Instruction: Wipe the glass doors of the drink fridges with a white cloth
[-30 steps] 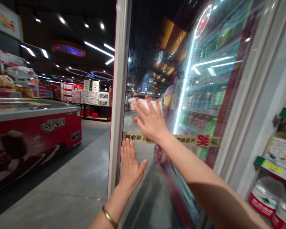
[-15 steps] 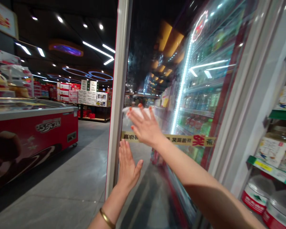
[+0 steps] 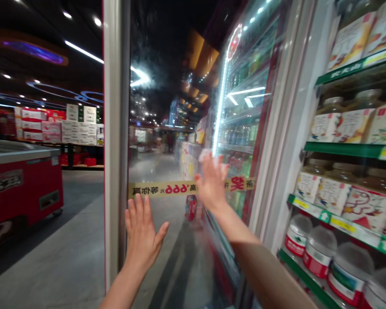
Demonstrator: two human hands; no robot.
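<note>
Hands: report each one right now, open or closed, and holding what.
Left hand: open, fingers spread, holding nothing.
Right hand: open, fingers spread, holding nothing.

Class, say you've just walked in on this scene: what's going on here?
A person in a shop has both bare hands raised, open and empty. The left hand and right hand are spread at a glass cooler door, near its yellow printed strip; whether they touch the glass is hard to tell. Bottled drinks stand inside the cooler, with jars on green-edged shelves to the right. A red chest freezer stands on the left.
</note>
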